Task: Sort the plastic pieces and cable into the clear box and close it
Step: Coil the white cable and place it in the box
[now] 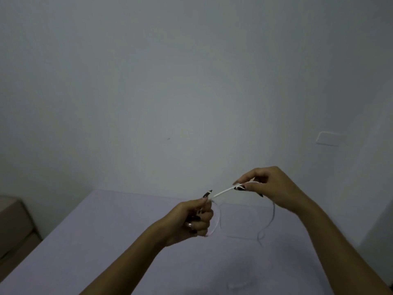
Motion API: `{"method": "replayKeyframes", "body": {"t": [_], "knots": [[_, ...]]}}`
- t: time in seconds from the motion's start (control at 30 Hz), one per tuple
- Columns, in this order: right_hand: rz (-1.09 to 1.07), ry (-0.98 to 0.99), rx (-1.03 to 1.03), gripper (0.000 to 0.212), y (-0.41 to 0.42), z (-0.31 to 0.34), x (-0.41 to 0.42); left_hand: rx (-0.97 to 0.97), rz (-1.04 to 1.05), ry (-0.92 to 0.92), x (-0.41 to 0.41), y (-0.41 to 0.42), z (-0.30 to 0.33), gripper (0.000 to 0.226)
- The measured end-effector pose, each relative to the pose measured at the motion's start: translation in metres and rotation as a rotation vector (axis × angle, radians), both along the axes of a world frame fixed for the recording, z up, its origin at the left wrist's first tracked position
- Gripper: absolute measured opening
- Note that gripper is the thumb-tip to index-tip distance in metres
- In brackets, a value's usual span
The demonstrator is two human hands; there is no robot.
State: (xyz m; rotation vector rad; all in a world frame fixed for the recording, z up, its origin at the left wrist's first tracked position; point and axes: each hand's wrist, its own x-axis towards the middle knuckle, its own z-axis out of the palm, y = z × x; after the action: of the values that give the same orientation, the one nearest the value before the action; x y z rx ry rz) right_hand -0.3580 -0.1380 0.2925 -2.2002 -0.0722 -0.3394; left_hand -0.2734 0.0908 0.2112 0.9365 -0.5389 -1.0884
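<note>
Both hands up above the lilac table [119, 241] — white cable [223, 191] stretched taut between them. Left hand [191, 220] curled in a fist around one end, a loop hanging below it. Right hand [270, 188] pinches the other end between thumb and forefinger; the slack drops from it toward the tabletop. Grey wall [170, 81] behind, wall plate [327, 138] at right.

No text, label, brand, number or sign can be read anywhere in this dim view.
</note>
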Motion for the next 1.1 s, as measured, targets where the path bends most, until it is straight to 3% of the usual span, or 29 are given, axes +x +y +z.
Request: {"method": "replayKeyframes", "body": {"t": [0.17,0.3,0.37,0.43,0.57,0.67,0.8,0.87,0.97,1.1], "knots": [[-0.143,-0.102,0.063,0.017,0.021,-0.064,0.019,-0.332,0.099,0.319,-0.002,-0.019,0.017,0.033],[-0.147,-0.052,-0.028,0.016,0.059,-0.097,0.027,-0.398,0.387,0.338,0.015,-0.043,0.037,0.033],[-0.112,0.049,-0.036,0.018,0.076,-0.107,0.03,-0.347,0.548,0.183,0.026,-0.051,0.041,0.03],[-0.053,0.173,-0.071,0.021,0.089,-0.114,0.032,-0.241,0.705,-0.083,0.037,-0.054,0.041,0.032],[0.04,0.265,-0.127,0.018,0.095,-0.11,0.029,0.06,0.842,-0.837,0.055,-0.041,0.028,0.037],[-0.057,0.214,-0.275,0.015,0.076,-0.085,0.029,0.28,0.675,-1.159,0.062,-0.02,0.011,0.038],[-0.062,0.222,-0.446,0.014,0.048,-0.047,0.028,0.428,0.382,-1.313,0.053,-0.002,-0.008,0.044],[-0.028,0.212,-0.429,0.01,0.04,-0.035,0.026,0.419,0.321,-1.156,0.046,0.0,-0.012,0.046],[0.001,0.112,-0.225,0.006,0.03,-0.024,0.026,0.207,0.107,-0.658,0.042,0.004,-0.012,0.036],[0.069,0.018,-0.015,0.023,0.025,-0.032,0.033,-0.065,-0.07,-0.113,0.038,-0.003,-0.005,0.033]]}}
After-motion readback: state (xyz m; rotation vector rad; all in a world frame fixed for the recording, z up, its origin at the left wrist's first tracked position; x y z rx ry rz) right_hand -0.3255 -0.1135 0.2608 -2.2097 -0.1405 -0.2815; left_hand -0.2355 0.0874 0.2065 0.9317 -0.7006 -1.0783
